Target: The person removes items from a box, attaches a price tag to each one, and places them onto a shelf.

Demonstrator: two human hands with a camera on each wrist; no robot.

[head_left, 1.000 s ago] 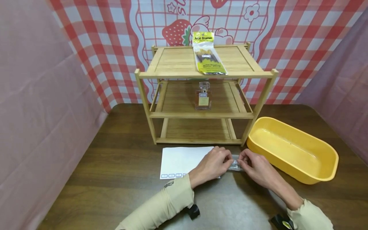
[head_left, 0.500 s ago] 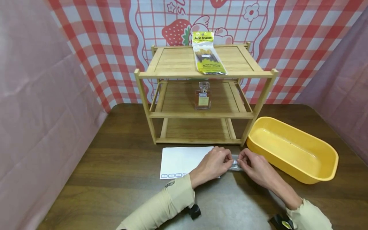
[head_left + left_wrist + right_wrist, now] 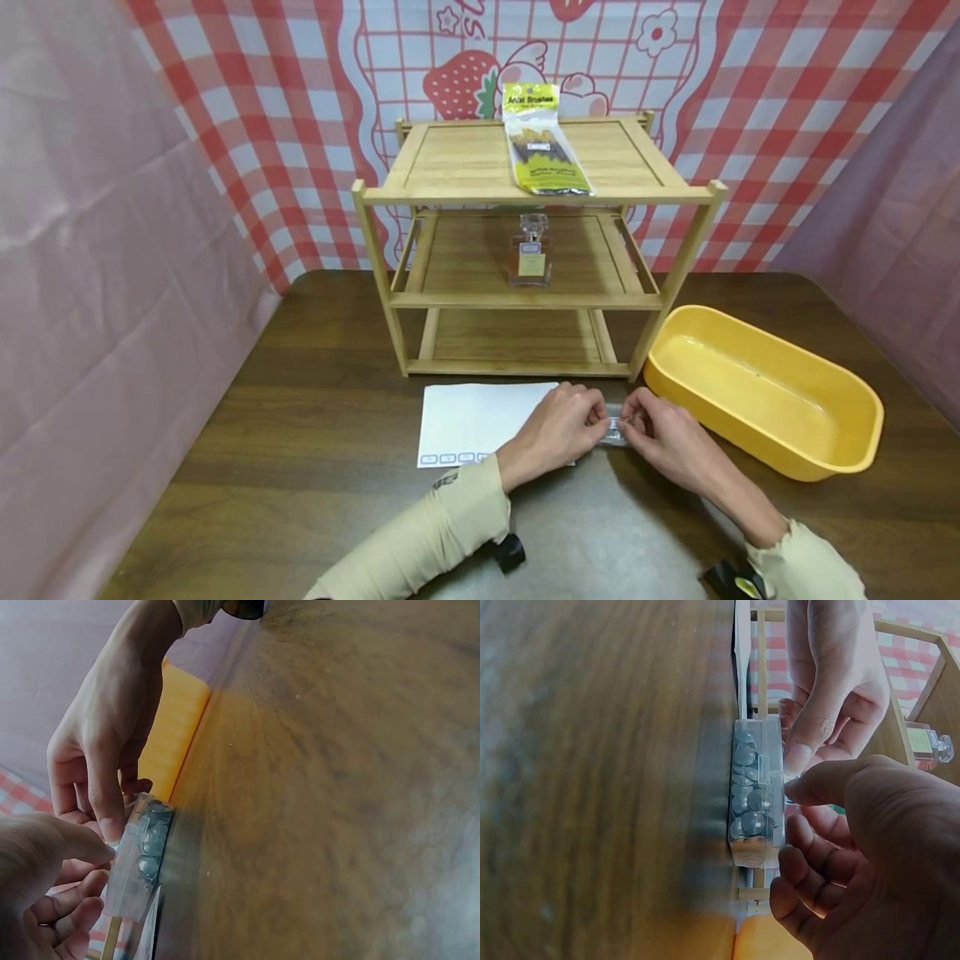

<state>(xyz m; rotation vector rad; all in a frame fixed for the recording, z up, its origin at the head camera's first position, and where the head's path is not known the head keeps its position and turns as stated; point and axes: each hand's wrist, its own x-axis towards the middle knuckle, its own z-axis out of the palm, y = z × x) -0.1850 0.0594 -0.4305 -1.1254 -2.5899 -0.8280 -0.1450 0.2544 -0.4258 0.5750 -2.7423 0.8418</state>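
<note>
A small clear plastic box (image 3: pixel 751 796) of grey, shiny, round-headed pieces lies on the table; the left wrist view shows the box (image 3: pixel 147 851) side-on. Above its lid, my left hand (image 3: pixel 564 427) and right hand (image 3: pixel 667 435) meet from either side. Their thumbs and fingertips pinch a small white label (image 3: pixel 615 424) at the lid's surface, mostly hidden by the fingers. Partly under my left hand and wrist is a white sheet (image 3: pixel 480 417), with a row of blue-outlined labels (image 3: pixel 447 458) along its near edge.
A three-tier wooden rack (image 3: pixel 517 369) stands behind the sheet. Its top shelf bears a packet of artist brushes (image 3: pixel 547 158), its middle shelf a perfume bottle (image 3: pixel 531 258); each has a small label. To the right is a yellow plastic basin (image 3: pixel 757 392), beside my right hand.
Both hands keep their place over the clear box, with only slight fingertip movement. Sheet, rack and basin are unmoved.
</note>
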